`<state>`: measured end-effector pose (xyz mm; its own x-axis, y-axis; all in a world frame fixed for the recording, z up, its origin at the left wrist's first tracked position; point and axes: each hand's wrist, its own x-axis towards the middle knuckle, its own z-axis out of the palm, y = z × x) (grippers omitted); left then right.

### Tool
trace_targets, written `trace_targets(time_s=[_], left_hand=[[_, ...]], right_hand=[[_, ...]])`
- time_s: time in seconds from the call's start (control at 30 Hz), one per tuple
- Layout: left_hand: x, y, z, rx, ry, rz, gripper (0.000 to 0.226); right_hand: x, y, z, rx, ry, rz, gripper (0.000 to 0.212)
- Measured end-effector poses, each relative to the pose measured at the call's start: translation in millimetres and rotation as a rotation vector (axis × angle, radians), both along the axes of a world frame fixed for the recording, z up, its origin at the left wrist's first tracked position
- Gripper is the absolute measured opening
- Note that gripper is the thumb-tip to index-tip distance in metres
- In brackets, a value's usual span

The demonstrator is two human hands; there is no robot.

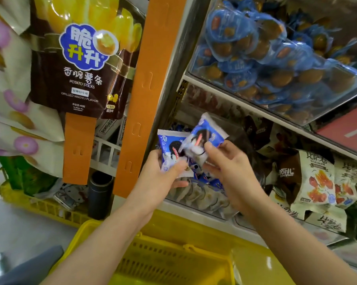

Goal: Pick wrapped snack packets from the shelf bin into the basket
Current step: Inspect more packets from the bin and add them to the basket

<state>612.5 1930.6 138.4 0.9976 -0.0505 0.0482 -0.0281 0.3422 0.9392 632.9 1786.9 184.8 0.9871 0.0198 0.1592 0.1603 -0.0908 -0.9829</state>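
Since the yellow basket [163, 258] waits directly below, both picks are probably kept above it for a short drop: the first snack packet [169, 147] is pinched by the left hand [163, 173], and the second snack packet [204, 136] is gripped by the right hand [227, 163]. Blue-and-white wrappers with crimped edges and a dark sandwich-biscuit print are seen.

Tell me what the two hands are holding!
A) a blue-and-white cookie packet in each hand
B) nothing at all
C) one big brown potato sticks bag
A: the left hand grips one blue-and-white packet and the right hand pinches a second packet, both held in front of the shelf above the yellow basket.
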Motion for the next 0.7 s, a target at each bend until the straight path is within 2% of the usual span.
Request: trace_targets(time_s=[0.07, 0.2, 0.3, 0.37, 0.47, 0.7], left_hand=[[2.7, -0.1, -0.1, -0.002, 0.006, 0.013, 0.019], [6.8, 0.7, 0.8, 0.014, 0.004, 0.017, 0.016], [9.8, 2.2, 0.5, 0.017, -0.002, 0.013, 0.017], [12.3, 3.6, 0.5, 0.014, 0.000, 0.015, 0.017], [16.3, 6.2, 1.5, 0.018, 0.010, 0.016, 0.019], [21.3, 3.4, 4.3, 0.054, -0.008, -0.007, 0.027]], right_hand=[[27.5, -11.3, 1.5, 0.030, 0.026, -0.151, 0.013], [104.0, -35.5, -8.8, -0.224, 0.126, -0.423, 0.020], [155.3, -43.1, -24.7, -0.479, 0.160, -0.412, 0.020], [178.4, -43.9, -30.2, -0.587, 0.071, -0.436, 0.029], [196.7, -45.5, -39.6, -0.779, -0.014, -0.438, 0.027], [215.5, -45.2, -60.1, -0.962, 0.045, -0.283, 0.023]])
